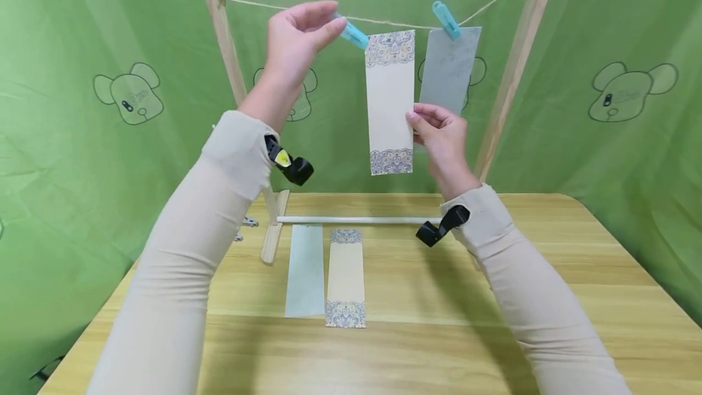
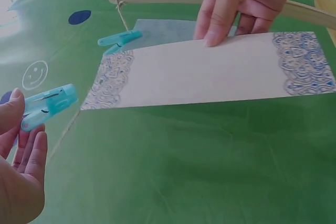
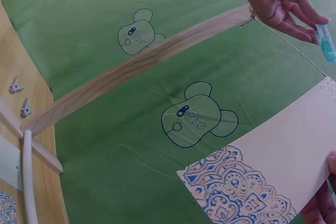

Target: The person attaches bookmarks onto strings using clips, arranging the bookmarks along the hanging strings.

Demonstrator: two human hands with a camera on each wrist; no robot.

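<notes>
Between thumb and fingers my left hand (image 1: 301, 32) pinches a light blue clothespin (image 1: 353, 34), whose tip is right at the upper left corner of a cream card (image 1: 390, 105) with patterned ends. In the left wrist view a small gap shows between that clothespin (image 2: 50, 106) and the card (image 2: 205, 72). My right hand (image 1: 441, 139) holds the card by its right edge, thumb in front. The card's top lies at the string (image 1: 378, 21). Just right of it, a grey-blue card (image 1: 450, 69) hangs from the string by another blue clothespin (image 1: 446, 19).
Two wooden posts (image 1: 518, 72) carry the string, joined below by a white rod (image 1: 356, 220). On the wooden table (image 1: 417, 346) lie a pale green card (image 1: 305, 270) and a second patterned card (image 1: 345, 276). Two metal clips (image 3: 25, 107) lie beside the left post's foot.
</notes>
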